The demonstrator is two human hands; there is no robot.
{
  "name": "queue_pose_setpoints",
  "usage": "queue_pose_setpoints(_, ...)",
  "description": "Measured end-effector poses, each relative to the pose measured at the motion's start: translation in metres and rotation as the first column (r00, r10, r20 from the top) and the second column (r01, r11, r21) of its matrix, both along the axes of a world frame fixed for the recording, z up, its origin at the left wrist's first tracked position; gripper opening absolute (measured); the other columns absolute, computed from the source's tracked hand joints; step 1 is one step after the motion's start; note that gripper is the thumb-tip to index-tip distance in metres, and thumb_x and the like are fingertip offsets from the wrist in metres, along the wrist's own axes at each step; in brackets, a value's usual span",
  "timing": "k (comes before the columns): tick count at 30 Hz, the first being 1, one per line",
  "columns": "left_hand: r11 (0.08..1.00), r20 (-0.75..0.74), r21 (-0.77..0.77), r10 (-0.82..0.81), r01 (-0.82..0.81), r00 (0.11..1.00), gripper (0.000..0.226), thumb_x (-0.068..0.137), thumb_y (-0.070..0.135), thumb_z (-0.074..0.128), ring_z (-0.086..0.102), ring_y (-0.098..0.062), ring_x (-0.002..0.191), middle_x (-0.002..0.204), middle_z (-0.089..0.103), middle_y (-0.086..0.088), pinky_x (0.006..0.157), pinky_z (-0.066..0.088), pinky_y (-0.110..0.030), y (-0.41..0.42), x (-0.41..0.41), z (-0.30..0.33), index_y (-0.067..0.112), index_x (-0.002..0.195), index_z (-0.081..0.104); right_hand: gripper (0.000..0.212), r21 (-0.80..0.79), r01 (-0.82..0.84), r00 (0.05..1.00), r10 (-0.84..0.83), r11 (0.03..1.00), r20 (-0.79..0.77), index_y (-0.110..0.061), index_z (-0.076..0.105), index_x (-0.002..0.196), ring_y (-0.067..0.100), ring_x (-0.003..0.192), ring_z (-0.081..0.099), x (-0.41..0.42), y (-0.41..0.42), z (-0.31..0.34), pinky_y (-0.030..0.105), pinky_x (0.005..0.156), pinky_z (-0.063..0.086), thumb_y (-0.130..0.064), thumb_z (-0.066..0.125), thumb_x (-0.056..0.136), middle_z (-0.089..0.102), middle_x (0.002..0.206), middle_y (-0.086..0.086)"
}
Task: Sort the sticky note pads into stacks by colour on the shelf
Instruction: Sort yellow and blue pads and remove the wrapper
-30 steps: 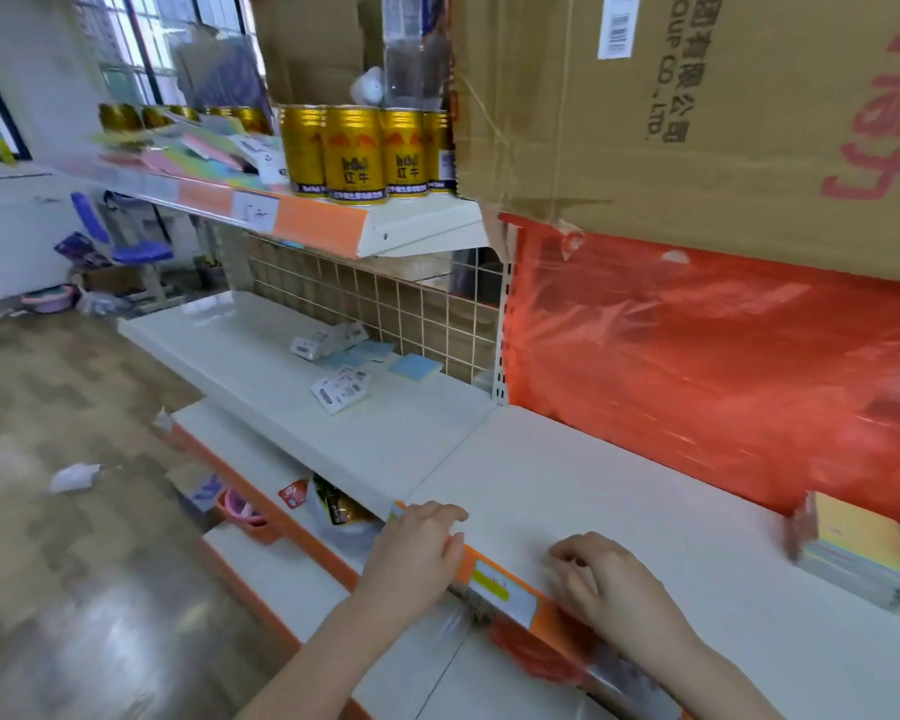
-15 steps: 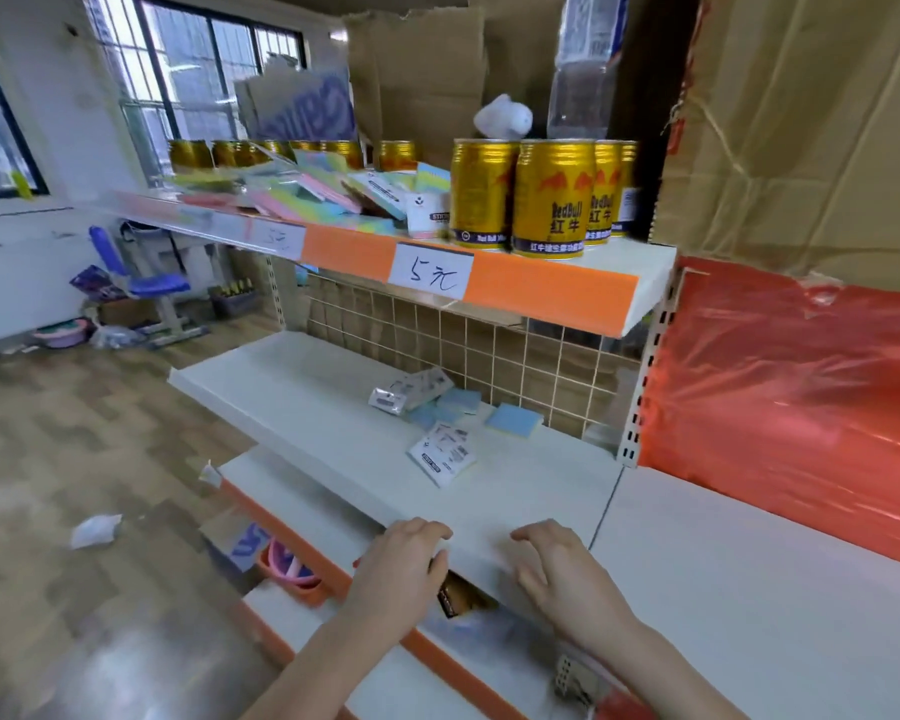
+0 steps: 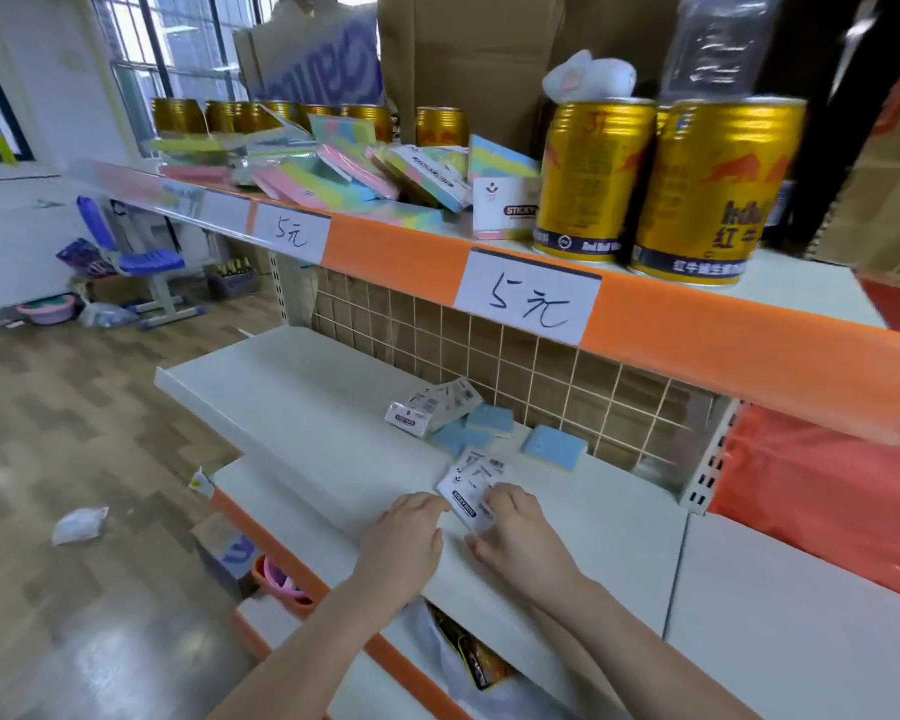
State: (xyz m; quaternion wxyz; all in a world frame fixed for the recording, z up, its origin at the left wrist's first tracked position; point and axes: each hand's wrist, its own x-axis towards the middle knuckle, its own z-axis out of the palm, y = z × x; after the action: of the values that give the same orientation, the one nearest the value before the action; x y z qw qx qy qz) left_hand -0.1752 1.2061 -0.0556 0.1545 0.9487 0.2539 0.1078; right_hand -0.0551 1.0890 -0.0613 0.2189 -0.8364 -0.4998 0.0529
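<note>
A white-labelled sticky note pad (image 3: 468,488) lies on the white middle shelf (image 3: 302,407). My right hand (image 3: 515,532) holds its near right corner between fingers and thumb. My left hand (image 3: 406,543) rests on the shelf, its fingertips just beside the pad's left edge. Behind lie three blue pads (image 3: 554,448) (image 3: 489,420) (image 3: 455,439) and a white wrapped pack (image 3: 432,407). On the upper shelf (image 3: 396,252) sits a loose pile of pastel multicolour pads (image 3: 365,174).
Gold drink cans (image 3: 593,174) stand on the upper shelf beside and behind the pile. A wire grid backs the middle shelf (image 3: 541,376). Orange plastic sheeting (image 3: 811,501) and cardboard boxes fill the right. Lower shelves hold snack packets (image 3: 468,652); a blue chair (image 3: 136,257) stands far left.
My view and both hands moved left along the shelf front and onto the middle shelf. My right hand has taken hold of the white-labelled pad and my left hand has come up beside it.
</note>
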Motion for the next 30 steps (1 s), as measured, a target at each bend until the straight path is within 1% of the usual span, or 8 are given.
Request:
queue_pose_setpoints(5,0.999,-0.045,-0.032,-0.024,0.022,0.999,0.053,0.089,0.0,0.04,0.037,-0.009,0.129,0.138,0.043,0.009,0.103,0.035,-0.026,0.037,0.025,0.001,0.024,0.136,0.042,0.075,-0.076,0.035,0.997,-0.03,0.996,0.076,-0.007,0.034,0.14,0.027,0.139,0.022,0.022,0.042,-0.005,0.027,0.113,0.017,-0.049,0.06,0.084,0.026,0.149,0.012)
queue_pose_setpoints(8,0.995,-0.079,-0.039,-0.091,0.088,0.993,0.06,0.086,-0.004,0.04,0.035,-0.011,0.132,0.144,0.036,0.007,0.104,0.034,-0.027,0.048,0.041,0.004,0.022,0.14,0.037,0.082,-0.103,0.055,0.998,-0.054,0.993,0.018,-0.011,0.029,0.143,0.022,0.142,0.018,0.029,0.048,-0.017,0.027,0.114,0.016,-0.053,0.061,0.08,0.022,0.153,0.007)
queue_pose_setpoints(11,0.983,-0.076,-0.036,-0.184,0.182,0.98,0.068,0.084,-0.006,0.042,0.029,-0.01,0.136,0.151,0.025,0.01,0.1,0.033,-0.025,0.058,0.058,0.008,0.022,0.144,0.03,0.085,-0.108,0.058,0.998,-0.055,0.992,0.033,-0.011,0.03,0.142,0.02,0.143,0.019,0.035,0.049,-0.028,0.027,0.115,0.018,-0.061,0.048,0.076,0.026,0.152,0.007)
queue_pose_setpoints(13,0.963,-0.101,-0.041,-0.27,0.267,0.958,0.072,0.084,-0.008,0.043,0.023,-0.007,0.139,0.154,0.019,0.011,0.1,0.031,-0.022,0.064,0.067,0.005,0.023,0.146,0.025,0.089,-0.117,0.079,0.996,-0.073,0.99,0.054,-0.009,0.037,0.139,0.022,0.141,0.026,0.037,0.051,-0.036,0.029,0.115,0.022,-0.063,0.033,0.067,0.035,0.148,0.009)
queue_pose_setpoints(17,0.937,-0.166,-0.091,-0.348,0.337,0.923,0.075,0.085,-0.007,0.043,0.026,-0.011,0.139,0.155,0.019,0.01,0.103,0.031,-0.027,0.074,0.076,-0.004,0.024,0.149,0.017,0.076,-0.142,0.149,0.986,-0.137,0.979,0.091,-0.004,0.061,0.114,0.033,0.113,0.06,0.036,0.057,-0.043,0.039,0.095,0.05,-0.053,0.041,0.061,0.064,0.116,0.015)
queue_pose_setpoints(22,0.888,-0.142,-0.091,-0.459,0.45,0.877,0.072,0.085,-0.008,0.042,0.028,-0.012,0.137,0.152,0.025,0.01,0.105,0.028,-0.024,0.09,0.073,-0.011,0.024,0.147,0.024,0.069,-0.094,0.209,0.967,-0.191,0.973,0.172,-0.007,0.059,0.114,0.036,0.116,0.051,0.017,0.056,-0.032,0.04,0.092,0.051,-0.047,0.042,0.061,0.056,0.12,0.012)
queue_pose_setpoints(26,0.834,-0.124,-0.144,-0.55,0.533,0.826,0.058,0.091,0.013,0.054,0.035,-0.017,0.13,0.144,0.036,0.006,0.104,0.03,-0.025,0.087,0.064,-0.017,0.023,0.144,0.033,0.078,-0.173,0.259,0.955,-0.225,0.95,0.192,-0.022,0.041,0.137,0.022,0.121,0.041,0.003,0.033,-0.024,0.03,0.1,0.034,-0.057,0.025,0.069,0.037,0.133,-0.002)
queue_pose_setpoints(30,0.81,-0.067,-0.207,-0.571,0.548,0.818,0.064,0.087,0.032,0.063,0.038,-0.013,0.125,0.135,0.047,0.005,0.092,0.026,-0.015,0.073,0.058,-0.013,0.022,0.143,0.035,0.068,-0.097,0.34,0.935,-0.326,0.935,0.136,-0.027,0.052,0.129,0.018,0.109,0.055,-0.002,0.004,-0.016,0.028,0.09,0.039,-0.059,0.023,0.077,0.059,0.12,-0.008)
